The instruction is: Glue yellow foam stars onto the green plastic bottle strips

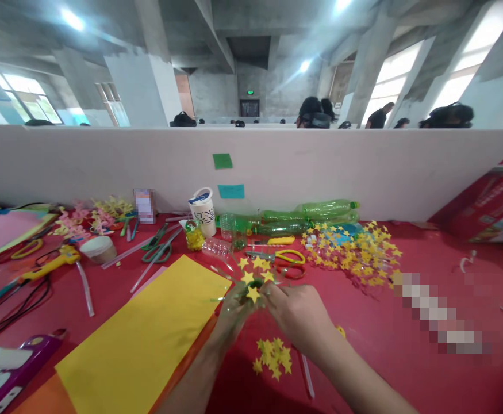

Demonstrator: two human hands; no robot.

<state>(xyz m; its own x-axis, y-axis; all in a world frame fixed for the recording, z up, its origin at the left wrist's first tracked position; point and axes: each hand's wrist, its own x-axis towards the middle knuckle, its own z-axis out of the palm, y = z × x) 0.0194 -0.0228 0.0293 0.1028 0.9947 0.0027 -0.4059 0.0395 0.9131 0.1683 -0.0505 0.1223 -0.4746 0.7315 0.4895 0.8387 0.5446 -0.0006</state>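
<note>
Both hands meet over the middle of the red table. Between them is a green plastic bottle piece with cut strips [256,284], several strips tipped with yellow paper stars. My left hand [235,306] is closed around its left side. At its right side, my right hand [296,310] pinches with fingertips close to a star; whether it grips a strip or a star is hidden. Just below the hands lies a small pile of loose yellow stars [273,356]. Yellow paper sheets [148,333] are spread beside my left forearm.
Behind the hands lie scissors [290,257], a yellow cutter [281,241] and green bottles [329,208]. A star-tipped bunch [363,250] stands at right. Leftward are a glue gun [57,261], a white tub [99,250] and a purple device [22,368]. A pale partition [346,167] bounds the back.
</note>
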